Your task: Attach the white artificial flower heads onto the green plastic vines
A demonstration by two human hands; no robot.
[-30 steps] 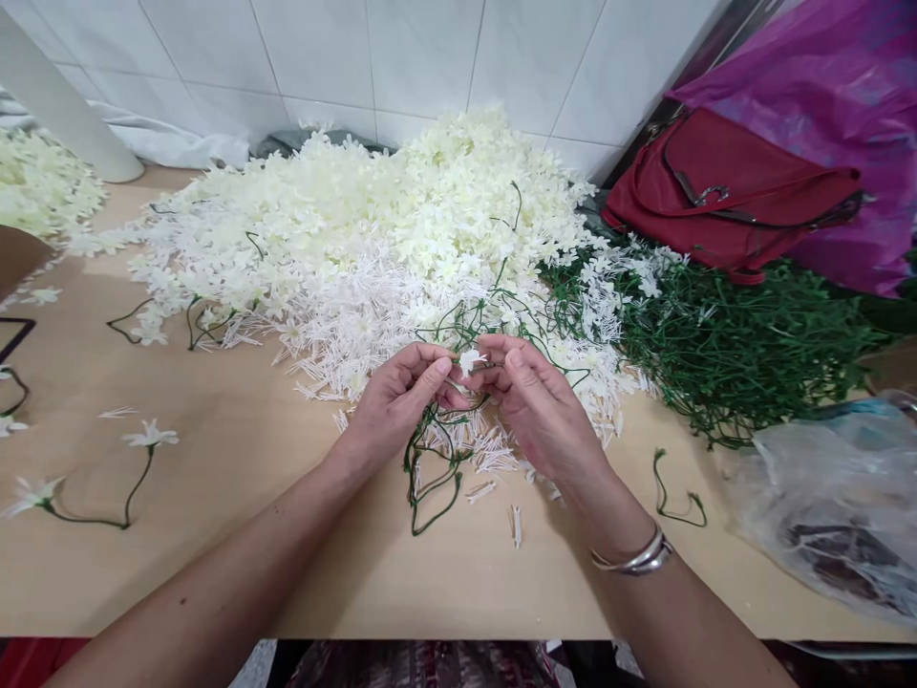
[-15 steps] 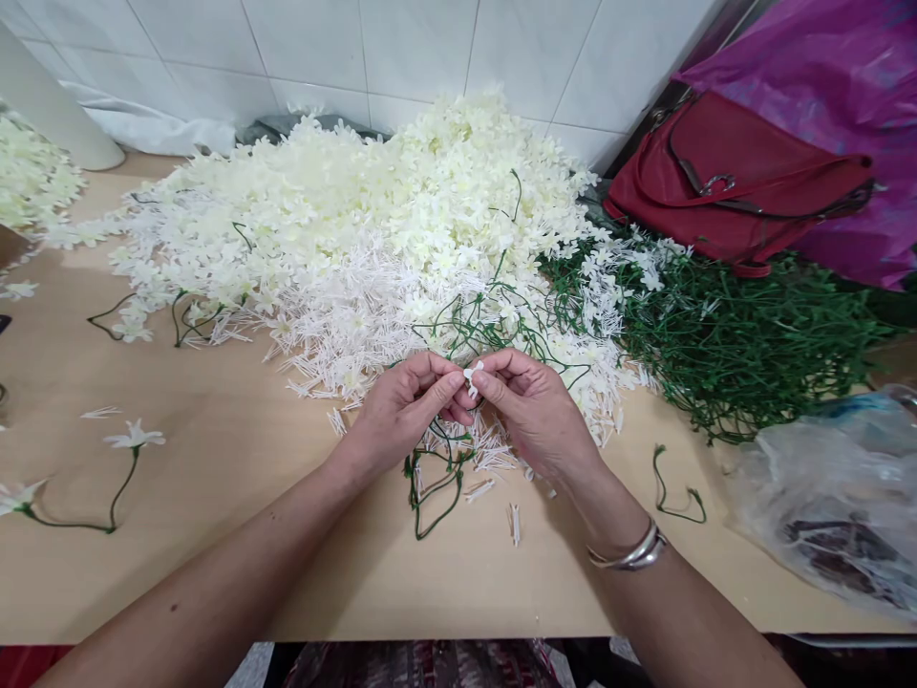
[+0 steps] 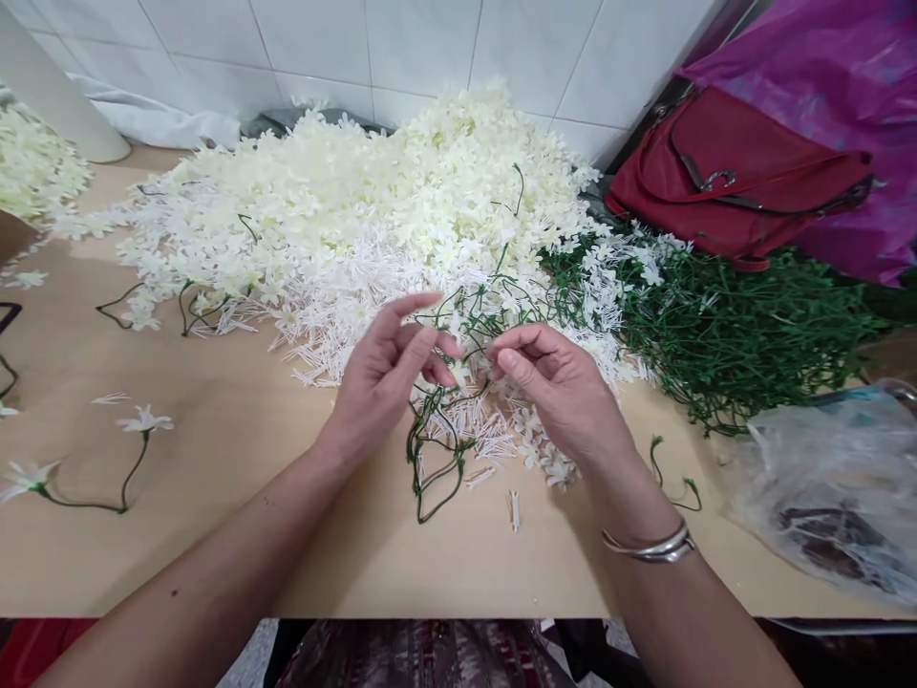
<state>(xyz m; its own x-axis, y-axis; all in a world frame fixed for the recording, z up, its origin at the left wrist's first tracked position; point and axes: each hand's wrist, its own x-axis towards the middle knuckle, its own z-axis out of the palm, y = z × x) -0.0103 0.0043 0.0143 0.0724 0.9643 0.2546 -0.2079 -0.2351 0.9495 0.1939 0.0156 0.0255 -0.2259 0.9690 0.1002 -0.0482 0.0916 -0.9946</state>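
Note:
My left hand is open above the front of the heap, its fingers spread and nothing in them. Facing it, my right hand has loosely curled fingers, with a small gap between thumb and forefinger; I see nothing held there. Under both hands lie white plastic stem pieces and bent green stems. Several white artificial flowers rest just below my right hand. Behind, a big heap of cream-white flower heads runs along the wall.
A pile of green stems lies to the right, beside a red handbag and a purple bag. A clear plastic bag sits at the right edge. On the left, a green stem carries a white flower at each end.
My hands have drawn apart, and the small white flower pinched between them no longer shows there. My left fingers have spread. White flowers have come into view below my right hand.

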